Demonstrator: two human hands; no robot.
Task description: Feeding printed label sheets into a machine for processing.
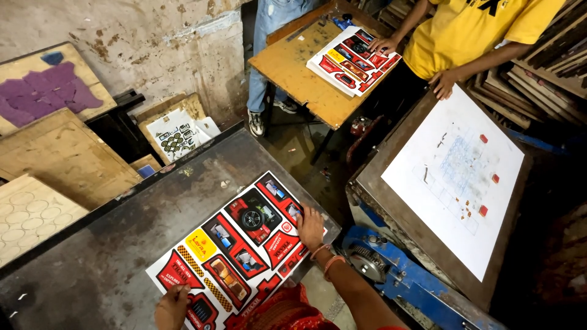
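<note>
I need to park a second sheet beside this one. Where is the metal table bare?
The dark metal table is bare left of the printed sheet, up to its far edge. Crowded: the right edge, where the right hand presses the sheet; the left hand grips its near corner.

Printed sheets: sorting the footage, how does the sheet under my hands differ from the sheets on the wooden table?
The near printed sheet lies single on a dark metal table, held by both hands. The far sheets form a stack on the wooden table, touched by a co-worker's hand. Both show red car graphics.
</note>
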